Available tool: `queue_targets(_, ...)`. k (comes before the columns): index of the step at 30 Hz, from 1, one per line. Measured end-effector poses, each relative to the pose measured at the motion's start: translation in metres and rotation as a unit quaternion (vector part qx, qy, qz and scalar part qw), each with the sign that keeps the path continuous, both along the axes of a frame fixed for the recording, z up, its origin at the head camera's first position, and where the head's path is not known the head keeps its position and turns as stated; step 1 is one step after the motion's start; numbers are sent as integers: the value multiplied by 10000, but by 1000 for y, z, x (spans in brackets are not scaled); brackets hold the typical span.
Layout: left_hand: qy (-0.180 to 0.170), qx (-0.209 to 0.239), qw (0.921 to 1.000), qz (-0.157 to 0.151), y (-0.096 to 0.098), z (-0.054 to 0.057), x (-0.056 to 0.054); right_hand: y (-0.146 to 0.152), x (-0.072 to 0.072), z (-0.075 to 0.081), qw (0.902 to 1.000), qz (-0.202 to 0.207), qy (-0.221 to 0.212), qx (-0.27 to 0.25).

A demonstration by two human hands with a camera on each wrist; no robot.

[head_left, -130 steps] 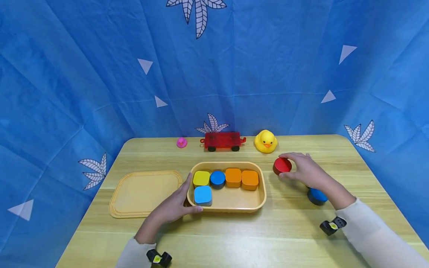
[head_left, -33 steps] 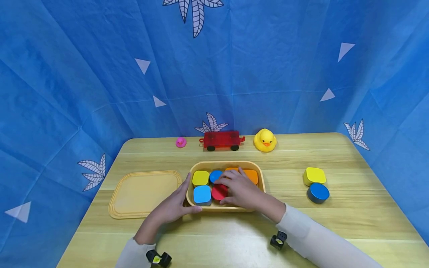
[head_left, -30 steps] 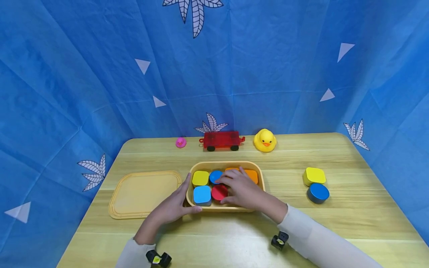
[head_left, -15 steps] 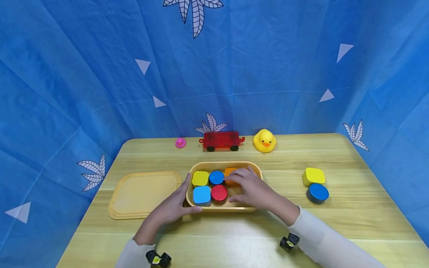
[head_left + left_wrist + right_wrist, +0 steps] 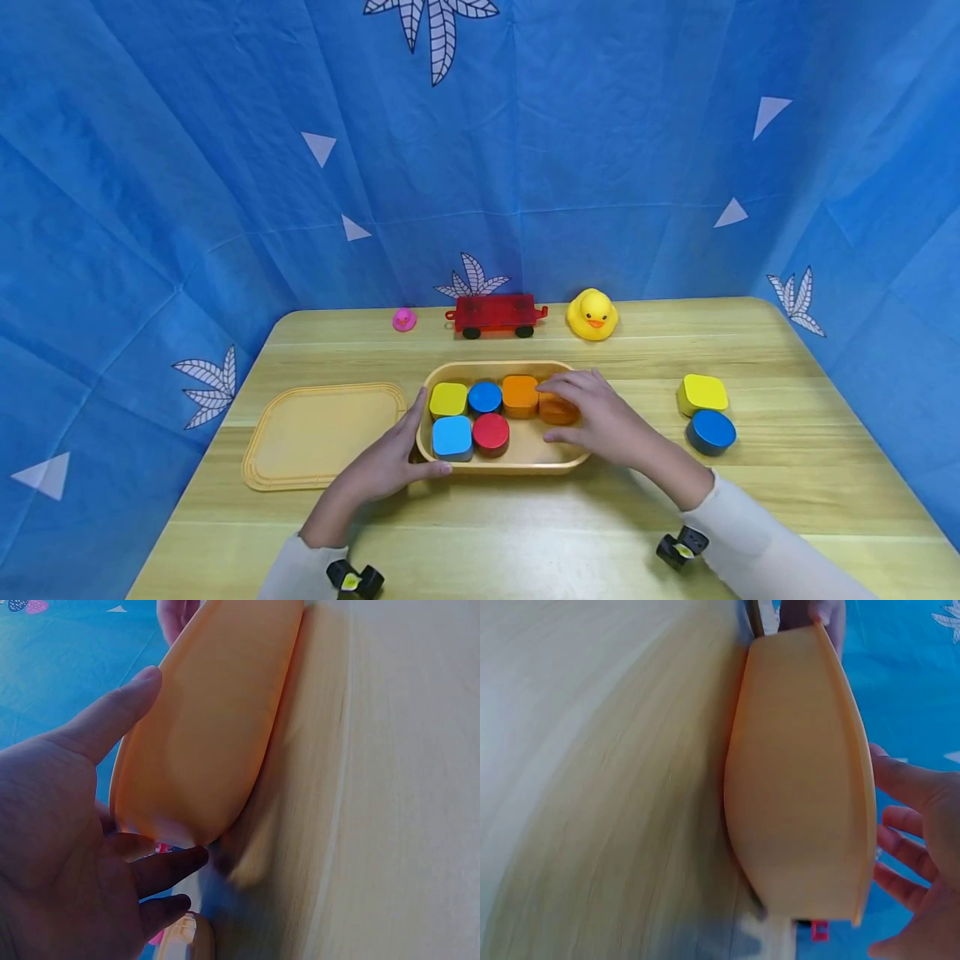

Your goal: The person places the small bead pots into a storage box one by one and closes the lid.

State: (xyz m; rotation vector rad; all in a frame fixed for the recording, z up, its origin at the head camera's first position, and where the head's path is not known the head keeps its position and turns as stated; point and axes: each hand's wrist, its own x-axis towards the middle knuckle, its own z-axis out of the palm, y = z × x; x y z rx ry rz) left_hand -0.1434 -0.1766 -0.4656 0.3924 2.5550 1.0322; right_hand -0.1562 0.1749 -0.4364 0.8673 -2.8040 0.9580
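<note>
My left hand (image 5: 387,458) holds the left end of a pale orange plastic box (image 5: 506,469), thumb along its front rim and fingers at the end wall. Inside, the back row has a yellow block (image 5: 448,399), a blue round block (image 5: 485,397) and two orange blocks (image 5: 520,395). At the front lie a light blue block (image 5: 452,437) and a red round block (image 5: 491,433). Over the box's right end is my right hand (image 5: 600,419), fingers spread apart and holding nothing, partly covering the right orange block (image 5: 558,410). In the right wrist view its fingers stand beside the rim.
A matching flat lid (image 5: 324,436) lies left of the box. Farther right are a yellow block (image 5: 703,395) and a blue round block (image 5: 711,432). Along the back stand a pink duck (image 5: 404,319), a red wagon (image 5: 496,313) and a yellow duck (image 5: 592,315).
The red round block went from the table's right side into the box, beside the light blue block. My right hand let it go and moved right. The left hand stayed at the box.
</note>
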Motion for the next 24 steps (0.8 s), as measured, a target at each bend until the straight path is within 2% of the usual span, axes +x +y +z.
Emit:
queue_targets(5, -6, -12, 10000, 3, 0, 1, 0, 17, 3, 1, 9997, -224, -112, -13)
queue_targets(14, -5, -50, 10000, -1, 0, 1, 0, 49, 9, 0, 9989, -452, 4, -151)
queue_targets(24, -1, -42, 10000, -2, 0, 2, 1, 90, 16, 1, 9947, -1021, -18, -86)
